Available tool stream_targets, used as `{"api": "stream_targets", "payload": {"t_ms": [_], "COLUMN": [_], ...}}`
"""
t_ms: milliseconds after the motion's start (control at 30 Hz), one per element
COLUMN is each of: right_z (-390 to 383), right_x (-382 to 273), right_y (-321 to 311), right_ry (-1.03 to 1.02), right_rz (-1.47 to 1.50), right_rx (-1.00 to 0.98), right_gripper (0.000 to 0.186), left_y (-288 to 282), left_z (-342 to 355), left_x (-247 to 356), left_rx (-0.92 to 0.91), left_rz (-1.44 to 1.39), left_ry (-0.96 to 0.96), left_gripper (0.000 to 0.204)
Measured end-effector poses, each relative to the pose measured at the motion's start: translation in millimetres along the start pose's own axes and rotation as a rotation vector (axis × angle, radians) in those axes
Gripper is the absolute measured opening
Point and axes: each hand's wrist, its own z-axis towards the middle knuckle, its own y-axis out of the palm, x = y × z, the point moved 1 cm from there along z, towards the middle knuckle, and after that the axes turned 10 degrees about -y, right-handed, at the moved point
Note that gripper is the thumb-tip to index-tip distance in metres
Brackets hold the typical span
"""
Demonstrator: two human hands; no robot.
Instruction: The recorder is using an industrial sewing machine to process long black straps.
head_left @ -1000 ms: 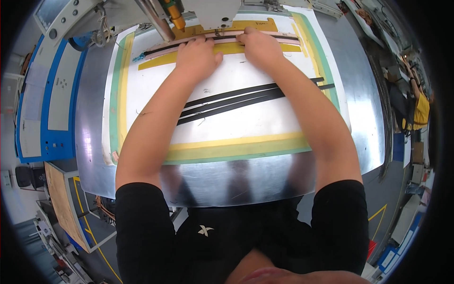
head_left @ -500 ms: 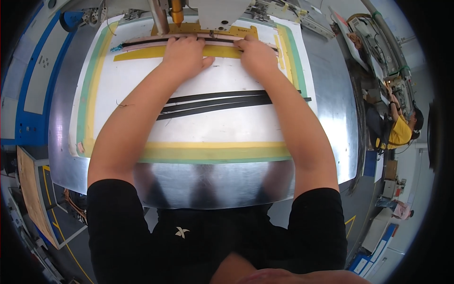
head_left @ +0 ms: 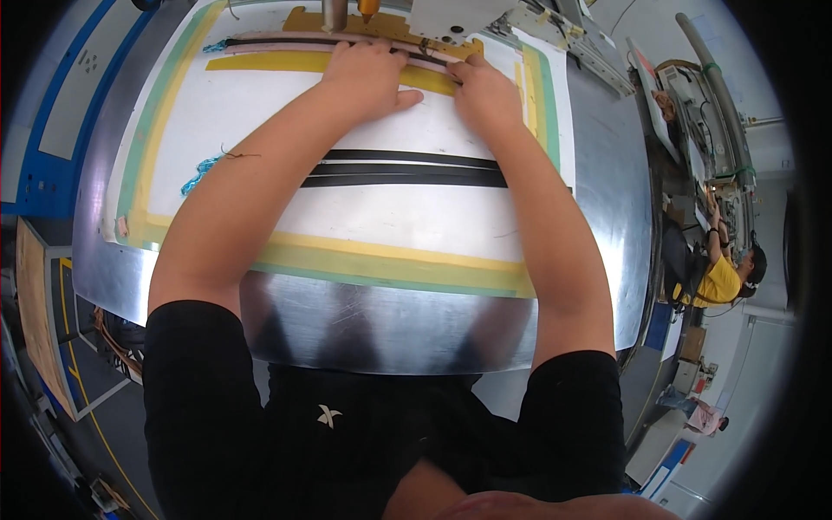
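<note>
A long black strip [head_left: 286, 40] with turquoise threads at its left end lies along pink edging in a yellow template [head_left: 269, 61]. My left hand [head_left: 371, 78] presses its fingertips down on the strip near the middle, thumb stretched out to the side. Farther right, my right hand [head_left: 487, 91] has its fingers bent and drawn together at the strip's edge; the palm side is hidden. Several loose black strips [head_left: 407, 169] lie across the white sheet nearer me, passing behind both forearms. Turquoise threads [head_left: 201, 176] show beside my left forearm.
Just beyond my hands hangs a machine head [head_left: 451, 22] with an orange-tipped part [head_left: 368, 10] beside it. Yellow and green tape borders the white sheet [head_left: 390, 212] on a shiny metal table [head_left: 381, 334]. A person in yellow [head_left: 721, 282] sits far right.
My view has tilted and shifted, so the template now slopes down to the right. The turquoise threads by my left forearm have come into sight. Both hands stay at the strip.
</note>
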Motion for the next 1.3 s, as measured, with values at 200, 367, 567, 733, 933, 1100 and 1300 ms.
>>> {"api": "stream_targets", "payload": {"t_ms": [200, 367, 567, 733, 933, 1100, 1300], "right_z": [1, -3, -16, -21, -21, -21, -17], "right_x": [5, 11, 40, 49, 50, 45, 42], "right_y": [3, 0, -4, -10, 1, 4, 8], "right_ry": [-0.039, -0.021, 0.033, 0.061, 0.037, -0.017, -0.04], "right_rz": [0.012, 0.023, 0.024, -0.006, 0.014, 0.012, 0.034], "right_rx": [0.012, -0.034, -0.028, -0.077, -0.031, 0.005, 0.003], "right_gripper": [0.037, 0.041, 0.039, 0.037, 0.037, 0.04, 0.04], "left_y": [-5, 2, 6, 0, 15, 10, 24], "left_z": [-2, 7, 2, 6, 9, 7, 16], "left_x": [16, 15, 22, 24, 31, 40, 48], "left_rx": [-0.021, -0.054, 0.024, -0.082, -0.018, -0.013, 0.007], "left_rz": [0.003, -0.012, -0.005, 0.024, 0.022, -0.002, -0.043], "left_ry": [-0.034, -0.014, -0.015, -0.046, -0.028, -0.053, -0.044], "left_gripper": [0.071, 0.071, 0.068, 0.068, 0.07, 0.072, 0.068]}}
